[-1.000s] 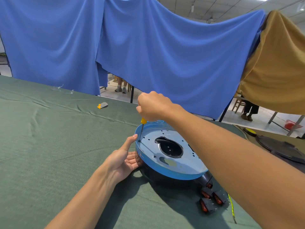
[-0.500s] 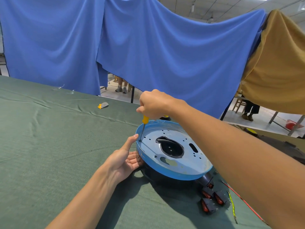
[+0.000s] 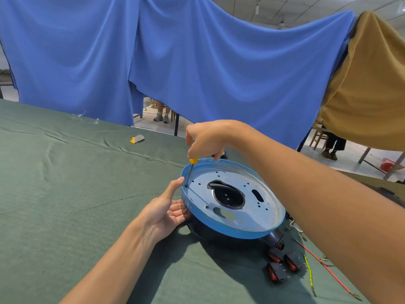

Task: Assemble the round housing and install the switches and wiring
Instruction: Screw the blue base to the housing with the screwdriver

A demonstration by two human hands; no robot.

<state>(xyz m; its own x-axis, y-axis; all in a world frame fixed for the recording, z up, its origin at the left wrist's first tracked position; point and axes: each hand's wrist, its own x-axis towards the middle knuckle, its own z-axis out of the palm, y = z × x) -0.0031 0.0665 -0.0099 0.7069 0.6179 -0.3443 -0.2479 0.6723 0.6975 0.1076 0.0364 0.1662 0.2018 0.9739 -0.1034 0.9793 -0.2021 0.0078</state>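
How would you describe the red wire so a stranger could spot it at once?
Start at the round blue-rimmed housing on the green cloth. Near its right side lie black switches; beyond them two wires run toward the viewer. The red wire is the longer, outer one; the yellow-green wire beside it is shorter.

Most of the screwdriver handle is buried in the right hand. The left hand has its fingertips hidden under the housing. The red wire disappears behind the right forearm. The small yellow-grey object is too small to tell.
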